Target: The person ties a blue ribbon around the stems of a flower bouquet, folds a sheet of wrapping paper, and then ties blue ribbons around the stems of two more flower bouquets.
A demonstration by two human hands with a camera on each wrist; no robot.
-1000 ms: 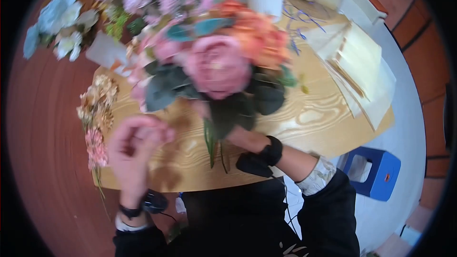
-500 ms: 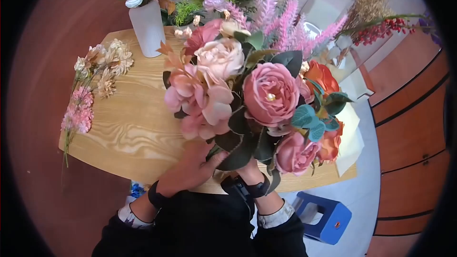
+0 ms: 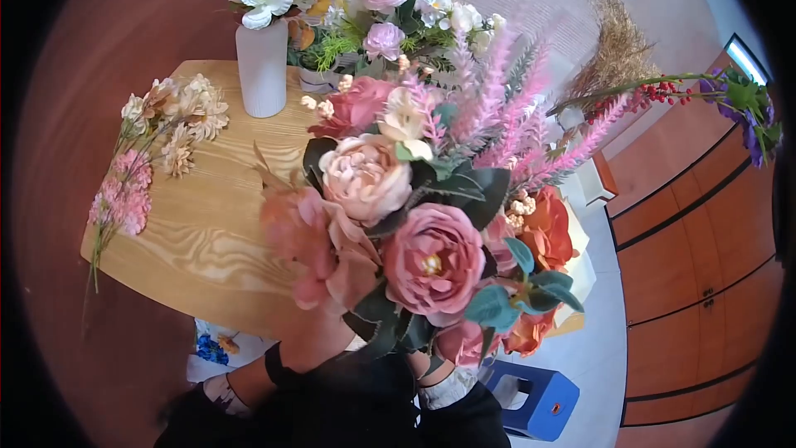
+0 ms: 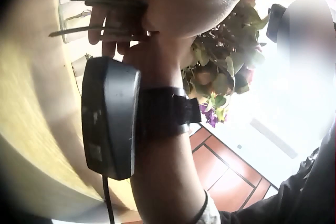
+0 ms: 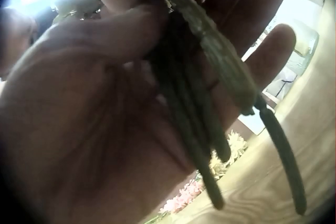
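A bouquet of artificial flowers (image 3: 435,257), with pink and peach roses, orange blooms and pink feathery spikes, is held upright over the table's front edge. Just under the blooms, my left hand (image 3: 315,332) grips the stems; leaves and petals cover its fingers. My right hand (image 5: 121,103) is mostly hidden by flowers in the head view. Seen from its own wrist, it holds the green stems (image 5: 226,61) between thumb and fingers, the fingers fairly straight. Stem ends stick out below the palm. In the left wrist view, dark stems (image 4: 79,30) cross the right hand's fingers.
Beige and pink flower sprays (image 3: 124,199) lie on the wooden table (image 3: 207,257) at left. A white vase (image 3: 264,70) with white flowers stands behind, beside a lilac-and-white arrangement (image 3: 385,37). Dried grass (image 3: 618,41) and a red-berry branch (image 3: 663,95) reach right. A blue stool (image 3: 539,406) stands on the floor.
The left hand, apart at the left one second ago, came to the stems beside the right hand. Since half a second ago the bouquet has shifted left in view, hiding more of both hands.
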